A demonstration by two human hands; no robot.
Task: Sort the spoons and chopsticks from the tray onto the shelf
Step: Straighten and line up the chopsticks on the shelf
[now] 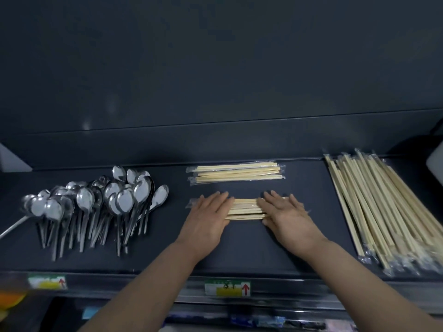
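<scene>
Both hands lie palm down, fingers straight and close together, on a short stack of wrapped chopsticks (244,209) in the middle of the dark shelf (239,250). The left hand (208,212) covers the stack's left end and the right hand (285,212) its right end, so only the middle stretch of pale wood shows between them. The hands stay apart from each other, and neither curls round anything; they simply press flat on the wrappers. Just behind this stack, apart from it, a second stack of wrapped chopsticks (236,172) lies the same way, parallel to the shelf's back edge. To the right, well apart from the hands, a large heap of wrapped chopsticks (388,212) runs slantwise from the back towards the front edge. To the left sits a crowded pile of metal spoons (96,204), bowls to the back and handles to the front, some overlapping. On the shelf's front rail sit two price labels with red arrows, one (227,288) below the hands and one (46,282) further left. At the bottom left corner an orange shape (10,298) is too blurred to identify, possibly a tray.
</scene>
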